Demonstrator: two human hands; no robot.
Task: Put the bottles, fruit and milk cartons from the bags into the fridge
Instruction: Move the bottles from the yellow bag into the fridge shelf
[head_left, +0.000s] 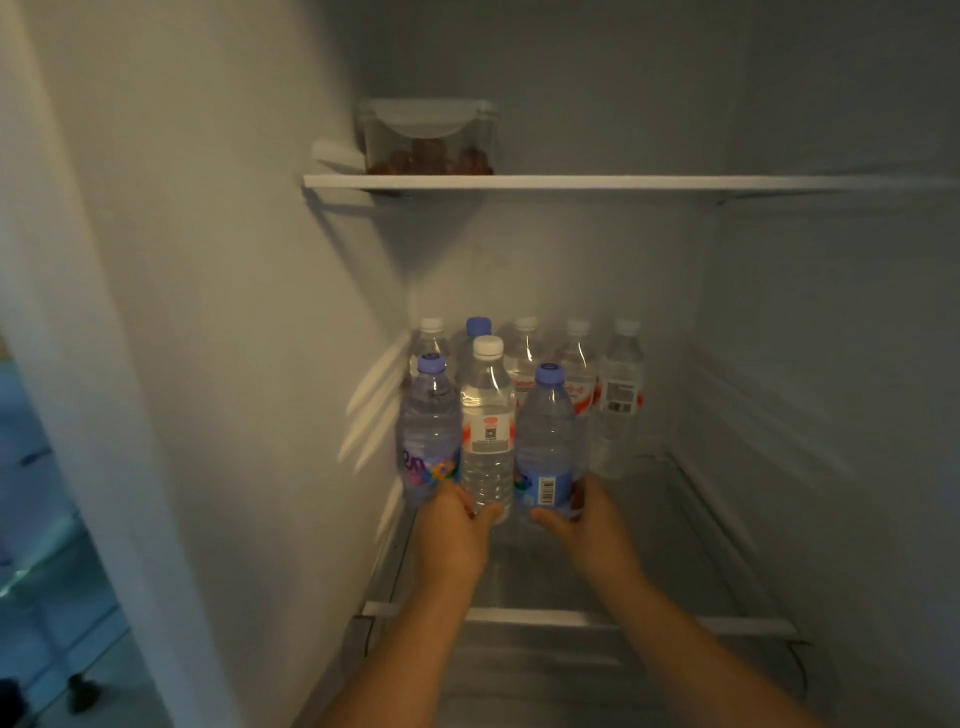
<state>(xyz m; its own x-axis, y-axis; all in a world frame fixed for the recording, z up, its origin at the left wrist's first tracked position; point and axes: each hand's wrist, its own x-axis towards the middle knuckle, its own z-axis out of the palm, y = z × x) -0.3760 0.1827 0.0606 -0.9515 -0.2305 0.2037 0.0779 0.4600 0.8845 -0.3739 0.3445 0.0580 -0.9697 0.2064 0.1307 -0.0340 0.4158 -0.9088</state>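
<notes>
Several water bottles stand upright at the back left of a glass fridge shelf (675, 525). In the front row are a blue-capped bottle (428, 426) on the left, a white-capped bottle (487, 431) in the middle and another blue-capped bottle (545, 441) on the right. My left hand (454, 525) grips the base of the white-capped bottle, its fingers also against the left blue-capped one. My right hand (587, 519) grips the base of the right blue-capped bottle. Behind them stand more bottles (618, 400) with red and white labels.
The upper shelf (623, 182) carries a clear lidded container (428, 137) with dark round fruit at its left end. The fridge's left wall (234, 312) is close beside the bottles. The right half of the lower shelf is bare glass. Blue floor shows at far left.
</notes>
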